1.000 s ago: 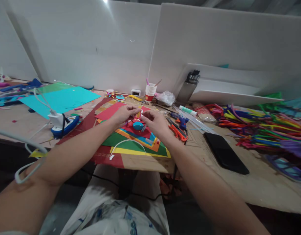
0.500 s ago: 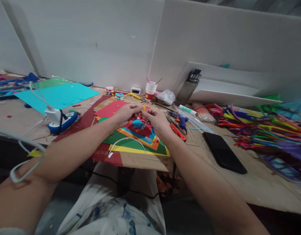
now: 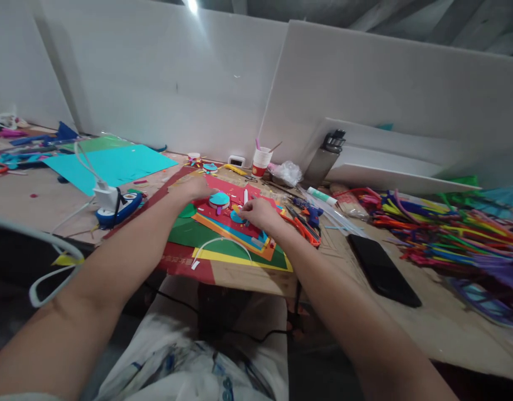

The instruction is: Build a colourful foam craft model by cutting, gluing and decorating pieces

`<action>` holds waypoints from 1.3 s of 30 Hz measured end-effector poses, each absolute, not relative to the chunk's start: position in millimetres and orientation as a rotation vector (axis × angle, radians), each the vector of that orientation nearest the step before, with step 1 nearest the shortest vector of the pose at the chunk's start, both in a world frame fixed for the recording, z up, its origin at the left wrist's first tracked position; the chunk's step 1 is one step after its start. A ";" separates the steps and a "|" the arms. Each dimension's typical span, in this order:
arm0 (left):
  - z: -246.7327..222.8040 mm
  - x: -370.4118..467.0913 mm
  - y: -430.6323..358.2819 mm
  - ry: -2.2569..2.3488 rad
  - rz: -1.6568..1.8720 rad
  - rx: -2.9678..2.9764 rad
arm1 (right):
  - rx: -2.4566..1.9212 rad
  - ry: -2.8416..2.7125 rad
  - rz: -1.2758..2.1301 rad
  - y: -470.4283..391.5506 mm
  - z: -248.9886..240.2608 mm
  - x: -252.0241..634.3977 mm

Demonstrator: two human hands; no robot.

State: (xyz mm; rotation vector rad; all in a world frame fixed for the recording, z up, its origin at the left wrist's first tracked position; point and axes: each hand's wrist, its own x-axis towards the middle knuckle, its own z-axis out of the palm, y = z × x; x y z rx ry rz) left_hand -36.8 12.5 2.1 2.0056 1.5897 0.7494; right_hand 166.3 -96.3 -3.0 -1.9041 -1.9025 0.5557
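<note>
My left hand [image 3: 198, 189], slightly blurred, stretches its fingers toward a small round paper piece [image 3: 219, 199] with a blue top and a purple tab on its side. Whether the fingertips touch it I cannot tell. My right hand [image 3: 259, 215] has its fingers pinched together just over a flat blue paper oval [image 3: 236, 217] with a bit of yellow beside it. What lies between those fingertips is hidden. Both pieces rest on a red paper sheet [image 3: 210, 209], atop stacked coloured sheets. A white curved strip [image 3: 220, 239] lies on the green sheet [image 3: 185, 236] nearer me.
Scissors with orange handles [image 3: 306, 231] and a blue glue gun [image 3: 313, 214] lie right of my hand. Farther right are a black phone [image 3: 381, 270] and many pipe cleaners [image 3: 457, 223]. Paper cups [image 3: 262, 160] stand behind. A blue power strip [image 3: 118, 211] sits left.
My hands, earlier close together around a small yellow piece, have parted. My left hand has moved left, uncovering the round blue-topped piece. My right hand has lowered toward the blue oval.
</note>
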 end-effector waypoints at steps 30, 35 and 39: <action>13.2 -14.1 -16.6 1.669 0.103 2.242 | -1.702 -1.890 0.159 -106.1 3.1 182.5; 5.8 -13.2 -15.7 1.576 0.418 2.201 | -1.664 -1.883 0.194 -104.6 1.1 183.9; 4.4 -14.7 -13.1 1.524 0.734 2.035 | -1.612 -1.872 0.211 -103.4 -1.4 185.7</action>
